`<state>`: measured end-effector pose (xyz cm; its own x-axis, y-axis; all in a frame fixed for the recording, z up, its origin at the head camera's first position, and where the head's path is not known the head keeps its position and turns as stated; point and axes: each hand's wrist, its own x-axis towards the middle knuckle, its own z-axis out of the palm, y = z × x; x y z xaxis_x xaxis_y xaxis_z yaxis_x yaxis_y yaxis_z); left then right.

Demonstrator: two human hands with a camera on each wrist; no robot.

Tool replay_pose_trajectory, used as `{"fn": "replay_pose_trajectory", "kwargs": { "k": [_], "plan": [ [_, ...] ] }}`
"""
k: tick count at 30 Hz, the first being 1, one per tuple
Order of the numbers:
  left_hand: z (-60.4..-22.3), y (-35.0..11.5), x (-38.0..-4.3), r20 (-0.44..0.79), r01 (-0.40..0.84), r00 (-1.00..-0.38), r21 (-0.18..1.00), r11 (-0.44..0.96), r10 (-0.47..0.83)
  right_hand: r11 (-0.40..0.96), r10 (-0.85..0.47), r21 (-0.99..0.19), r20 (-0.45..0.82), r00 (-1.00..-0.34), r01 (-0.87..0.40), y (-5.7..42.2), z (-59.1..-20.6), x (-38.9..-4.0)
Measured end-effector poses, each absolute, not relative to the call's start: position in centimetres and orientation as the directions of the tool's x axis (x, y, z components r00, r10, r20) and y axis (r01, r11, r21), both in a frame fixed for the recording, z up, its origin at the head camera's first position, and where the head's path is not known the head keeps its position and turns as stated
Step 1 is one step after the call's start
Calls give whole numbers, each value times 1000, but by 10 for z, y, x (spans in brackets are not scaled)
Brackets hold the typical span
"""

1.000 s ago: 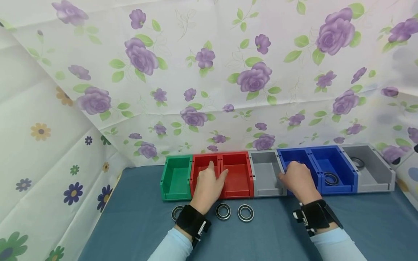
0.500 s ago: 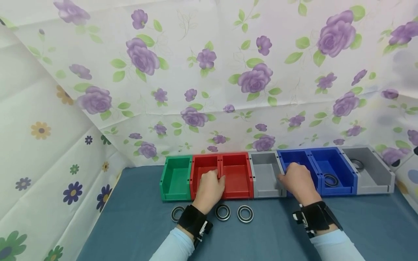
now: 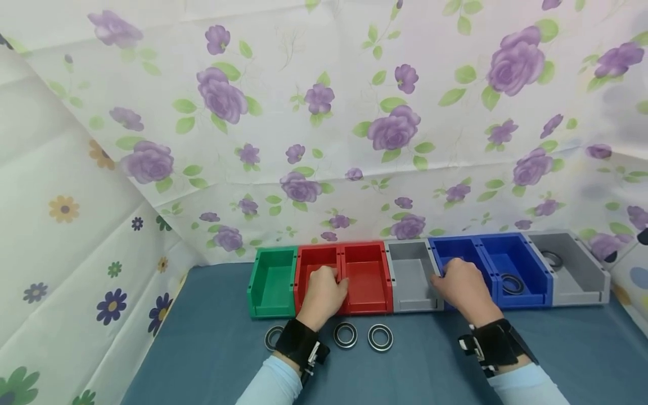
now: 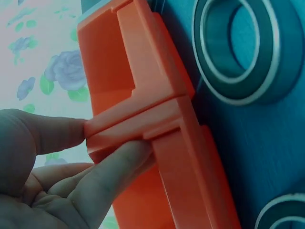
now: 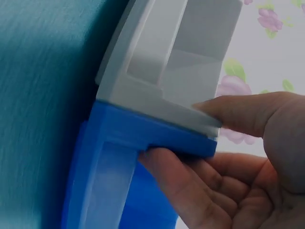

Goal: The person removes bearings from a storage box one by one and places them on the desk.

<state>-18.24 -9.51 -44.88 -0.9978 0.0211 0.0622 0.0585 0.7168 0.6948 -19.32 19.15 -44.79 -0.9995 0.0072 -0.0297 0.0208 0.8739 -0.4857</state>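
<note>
In the head view my left hand [image 3: 322, 291] is over the seam between two red bins. The left wrist view shows its thumb and fingers pinching the adjoining side walls of the left red bin [image 3: 316, 260] and the right red bin [image 3: 365, 275]. My right hand [image 3: 464, 288] pinches the walls where a grey bin [image 5: 198, 67] meets a blue bin [image 5: 128, 124]; its thumb lies on the grey side, its fingers inside the blue one. Three ball bearings lie on the table before the bins: left bearing [image 3: 272, 338], middle bearing [image 3: 338, 336], right bearing [image 3: 381, 348].
A green bin [image 3: 275, 275] stands at the row's left end. Toward the right, a second blue bin [image 3: 506, 253] holds one bearing [image 3: 512, 291], and the end grey bin [image 3: 577, 270] holds another bearing [image 3: 559, 260]. Flowered cloth [image 3: 354, 140] rises behind the row.
My left hand's raised index finger and spread thumb have come down and closed on the wall between the red bins. The right hand has kept its pinch. The head view has tilted slightly.
</note>
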Motion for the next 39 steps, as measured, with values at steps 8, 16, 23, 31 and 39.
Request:
{"fn": "replay_pose_trajectory", "kwargs": {
  "k": [8, 16, 23, 31, 39],
  "plan": [
    [-453, -94, -182, 41, 49, -999, 707, 706, 28, 864, -67, -499, 28, -997, -72, 217, -438, -191],
    [-450, -95, -184, 43, 43, -999, 688, 724, 19, 848, -103, -518, 50, -993, -114, 226, -415, -188],
    [-449, -98, -186, 30, 28, -999, 689, 724, 9, 876, -218, -443, -13, -976, -190, 230, -425, -199],
    [-448, -99, -187, 40, 35, -999, 695, 718, 10, 861, -269, -457, -37, -962, -223, 229, -433, -205],
    [-447, -98, -186, 28, 20, -1000, 699, 715, 0, 897, -243, -403, -113, -963, -179, 226, -445, -206]
  ]
}}
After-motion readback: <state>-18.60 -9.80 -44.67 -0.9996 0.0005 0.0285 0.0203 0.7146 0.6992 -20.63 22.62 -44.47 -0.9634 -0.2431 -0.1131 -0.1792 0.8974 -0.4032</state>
